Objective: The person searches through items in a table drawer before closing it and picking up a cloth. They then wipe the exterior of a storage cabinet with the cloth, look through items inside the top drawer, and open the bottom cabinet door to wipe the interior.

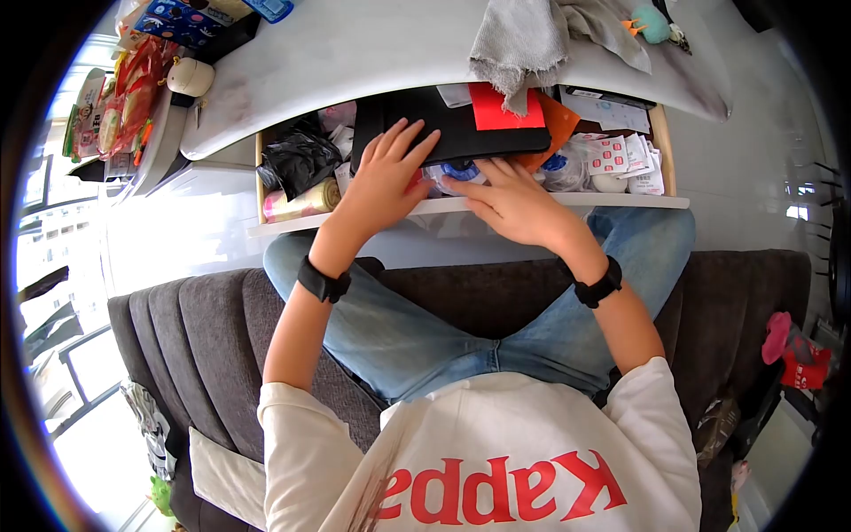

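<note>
Red paper (493,111) is risking a slide if the outspread left hand (385,184) is tilting the black case (463,145), grip unclear in the right hand (516,204).

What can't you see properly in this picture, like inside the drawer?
All in the head view:
- What lies beneath the flat black thing in the drawer: it covers that part.
- Whether the right hand grips anything: the hand itself blocks the view.
- What's inside the black bag: its crumpled plastic hides it.
- Small print on the white packets: too tiny.
- The grey cloth's top: cut off by the upper edge.
</note>
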Demonstrator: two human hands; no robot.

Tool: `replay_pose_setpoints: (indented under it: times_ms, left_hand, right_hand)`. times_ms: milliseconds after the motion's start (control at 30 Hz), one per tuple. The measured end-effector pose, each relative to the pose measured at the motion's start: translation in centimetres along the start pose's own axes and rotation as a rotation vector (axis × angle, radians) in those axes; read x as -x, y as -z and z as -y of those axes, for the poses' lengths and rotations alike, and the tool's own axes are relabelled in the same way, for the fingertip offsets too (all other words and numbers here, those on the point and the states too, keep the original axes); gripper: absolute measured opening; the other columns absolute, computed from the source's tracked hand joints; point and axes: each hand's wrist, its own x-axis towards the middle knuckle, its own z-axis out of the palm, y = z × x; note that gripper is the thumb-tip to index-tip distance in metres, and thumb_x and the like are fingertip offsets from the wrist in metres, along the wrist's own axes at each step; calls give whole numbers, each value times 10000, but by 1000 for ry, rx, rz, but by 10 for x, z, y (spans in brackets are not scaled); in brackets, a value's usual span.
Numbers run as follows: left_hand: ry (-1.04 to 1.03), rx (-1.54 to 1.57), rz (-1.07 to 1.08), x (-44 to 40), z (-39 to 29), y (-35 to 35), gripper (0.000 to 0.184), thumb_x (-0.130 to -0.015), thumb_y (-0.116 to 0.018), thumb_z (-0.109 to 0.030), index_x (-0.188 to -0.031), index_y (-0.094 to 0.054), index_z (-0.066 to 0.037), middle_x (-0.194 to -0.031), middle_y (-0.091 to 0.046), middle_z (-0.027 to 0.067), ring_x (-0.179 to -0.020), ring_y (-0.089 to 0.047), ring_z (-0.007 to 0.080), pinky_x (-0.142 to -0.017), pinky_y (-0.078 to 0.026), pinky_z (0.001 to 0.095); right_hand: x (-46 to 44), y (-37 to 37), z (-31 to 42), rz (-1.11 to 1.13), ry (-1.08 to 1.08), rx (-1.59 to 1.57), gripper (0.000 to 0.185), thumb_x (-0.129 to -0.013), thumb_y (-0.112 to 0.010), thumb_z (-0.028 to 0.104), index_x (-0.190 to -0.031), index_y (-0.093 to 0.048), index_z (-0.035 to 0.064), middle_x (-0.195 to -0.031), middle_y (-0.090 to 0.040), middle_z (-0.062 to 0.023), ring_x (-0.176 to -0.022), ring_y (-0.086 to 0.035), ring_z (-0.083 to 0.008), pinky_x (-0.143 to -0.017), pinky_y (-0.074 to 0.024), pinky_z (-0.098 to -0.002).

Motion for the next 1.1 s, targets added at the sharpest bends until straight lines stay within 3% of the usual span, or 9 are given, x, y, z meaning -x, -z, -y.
replay_pose_setpoints:
  times_ms: [133, 200, 333, 433, 633, 733, 833, 1000, 1100]
  left_hand:
    - [43, -27, 76, 1, -6, -9, 644, -841, -582, -269, -1410, -314, -131, -1444, -311, 146, -1346, -257, 339, -1088, -201, 472]
    - [58, -41, 98, 4, -8, -12, 638, -863, -552, -311, -1419, -294, -133, -1459, -287, 144, -1357, -239, 335, -1093, -180, 486]
    - [46, -80, 59, 6, -8, -16, 636, -869, -544, -327, -1418, -294, -124, -1456, -294, 143, -1352, -249, 334, -1092, -184, 483]
    - [60, -111, 39, 5, -11, -21, 623, -878, -532, -324, -1417, -294, -120, -1454, -296, 144, -1349, -254, 331, -1090, -190, 482]
    - [63, -133, 32, 5, -11, -24, 576, -908, -485, -305, -1418, -290, -123, -1456, -290, 143, -1350, -252, 326, -1087, -195, 482]
    - [60, -135, 17, 6, -7, -26, 554, -921, -454, -308, -1417, -290, -125, -1457, -289, 138, -1347, -253, 327, -1085, -197, 482]
    - [55, -147, -13, 4, -5, -31, 528, -933, -423, -298, -1416, -293, -128, -1453, -297, 130, -1344, -257, 327, -1082, -198, 481]
    - [41, -149, -72, -1, 4, -37, 495, -943, -400, -259, -1409, -308, -119, -1436, -331, 115, -1340, -265, 327, -1078, -200, 483]
    - [11, -165, -198, -3, 8, -43, 446, -932, -429, -235, -1355, -391, -95, -1378, -403, 131, -1308, -313, 333, -1069, -232, 464]
  right_hand:
    - [7, -2, 26, -105, -68, 81, 382, -857, -573, 294, -1214, -570, 158, -1312, -404, -217, -1264, -326, -358, -1053, -261, -478]
    - [15, -6, 35, -195, -95, 90, 406, -837, -602, 286, -1188, -566, 86, -1302, -411, -236, -1250, -355, -359, -1053, -265, -487]
    - [26, -11, 49, -260, -149, 95, 482, -811, -630, 302, -1134, -550, -47, -1261, -452, -255, -1203, -427, -363, -1039, -304, -468]
    - [25, -12, 53, -285, -145, 141, 519, -800, -639, 315, -1110, -541, -90, -1221, -495, -248, -1174, -462, -359, -1024, -338, -434]
    - [14, -8, 46, -287, -112, 103, 401, -780, -659, 225, -1051, -567, -56, -1167, -533, -230, -1102, -496, -364, -1006, -356, -425]
    - [18, 8, 21, -232, -128, -257, 328, -772, -649, 151, -1044, -579, -19, -1181, -526, -197, -1084, -492, -369, -985, -369, -431]
    - [17, 18, 13, -455, -70, -46, 300, -777, -632, 115, -1053, -585, 7, -1211, -500, -166, -1101, -477, -363, -969, -376, -433]
    - [25, -23, 16, -540, -139, 69, 300, -796, -621, 109, -1073, -545, 20, -1246, -428, -164, -1170, -438, -341, -962, -377, -428]
    - [30, -35, 15, -625, -189, 23, 405, -805, -617, 115, -1186, -500, 42, -1325, -385, -167, -1248, -377, -336, -1010, -329, -439]
